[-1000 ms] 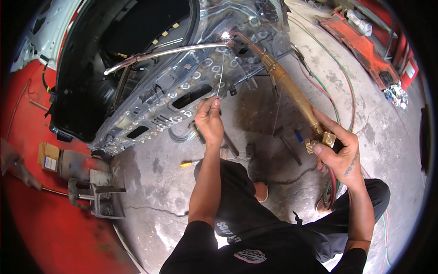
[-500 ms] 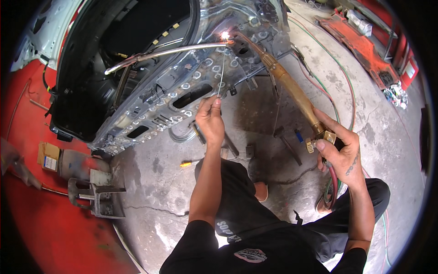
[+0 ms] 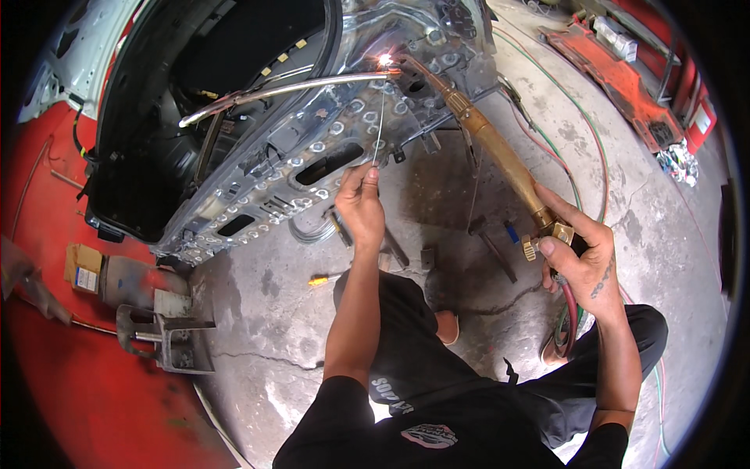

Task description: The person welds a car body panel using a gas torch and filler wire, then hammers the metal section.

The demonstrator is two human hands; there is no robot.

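Observation:
My right hand [image 3: 582, 254] is wrapped round the valve end of a brass gas welding torch [image 3: 496, 152], thumb by its knob. From there the torch slants up and left to a bright glow [image 3: 385, 60] at its tip, which lies against the metal car body panel [image 3: 344, 129]. Between thumb and fingers, my left hand [image 3: 361, 205] pinches a thin filler rod [image 3: 380, 129] that points upward to just below the glow. A curved metal strip [image 3: 297, 84] crosses the panel and ends beside the flame. The glare hides the exact spot being heated.
Red and green hoses [image 3: 572, 301] hang from the torch and run over the concrete floor. A hammer [image 3: 496, 254], a yellow-handled screwdriver [image 3: 320, 280] and a coil of wire [image 3: 312, 229] lie below the panel. To the left is a metal bracket [image 3: 183, 344]; a red creeper-like board [image 3: 617, 86] lies at far right.
The torch and my right hand have shifted very slightly. My left hand and the rod hold nearly the same place, and the glow is a little smaller.

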